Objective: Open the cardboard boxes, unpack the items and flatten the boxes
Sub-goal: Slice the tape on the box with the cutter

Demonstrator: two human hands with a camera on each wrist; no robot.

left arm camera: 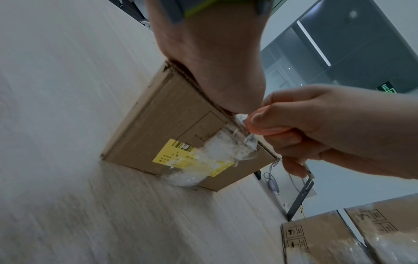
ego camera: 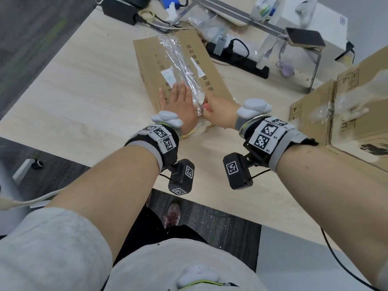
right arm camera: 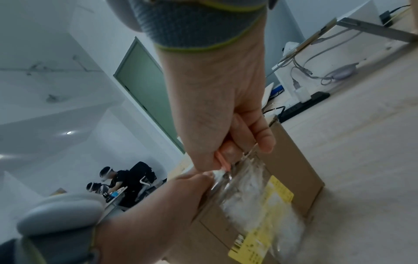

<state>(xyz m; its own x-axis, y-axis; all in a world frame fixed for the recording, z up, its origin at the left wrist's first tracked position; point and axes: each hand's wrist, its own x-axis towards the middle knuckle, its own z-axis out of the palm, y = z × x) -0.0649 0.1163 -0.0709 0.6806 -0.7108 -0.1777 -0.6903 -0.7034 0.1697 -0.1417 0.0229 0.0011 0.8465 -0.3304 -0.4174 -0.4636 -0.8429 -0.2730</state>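
A long cardboard box (ego camera: 151, 59) lies in the middle of the table, sealed by a strip of clear tape (ego camera: 180, 59) along its top. My left hand (ego camera: 178, 101) presses flat on the near end of the top, fingers straight. Beside it my right hand (ego camera: 212, 110) pinches the crumpled tape end at the box's near edge. The left wrist view shows the box's end face (left arm camera: 162, 121) with a yellow label (left arm camera: 167, 155) under tape (left arm camera: 226, 148), and the right hand (left arm camera: 294, 128) gripping the tape. In the right wrist view the pinched tape (right arm camera: 248, 187) runs down over the label (right arm camera: 278, 191).
A second, larger taped cardboard box (ego camera: 352, 114) stands at the right of the table (ego camera: 84, 80). Behind the long box lie a black power strip (ego camera: 237, 57), cables, plastic bags (ego camera: 199, 22) and a phone (ego camera: 304, 37) on a metal stand. People work far off (right arm camera: 120, 178).
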